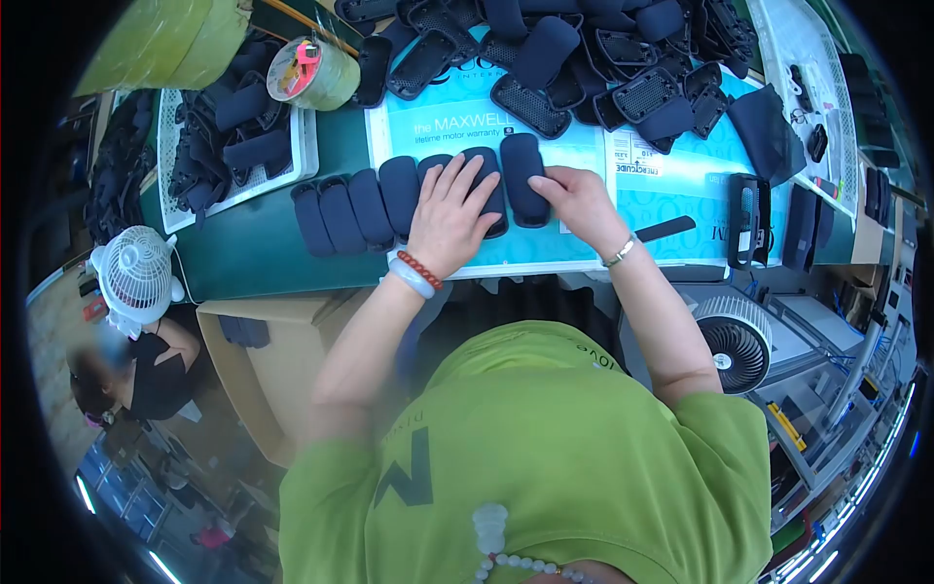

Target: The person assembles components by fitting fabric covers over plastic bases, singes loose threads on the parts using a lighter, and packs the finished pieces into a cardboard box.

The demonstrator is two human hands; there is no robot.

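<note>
A row of dark navy, fabric-covered oblong pads (338,216) stands side by side along the green table's front part. My left hand (449,222) lies over the right end of this row, fingers spread across the pads. Just to the right, a separate dark oblong pad (524,182) is pinched at its right edge between the thumb and fingers of my right hand (582,206). A narrow gap divides that pad from the row. Below and right of my right hand lies a flat dark strip (665,230).
Many similar black pieces, some showing mesh undersides, are heaped (623,68) at the back. A white tray (305,146) of them stands left, near a tape roll (331,78). A white fan (136,270), an open cardboard box (238,370) and a black fan (732,348) flank me. A person sits left.
</note>
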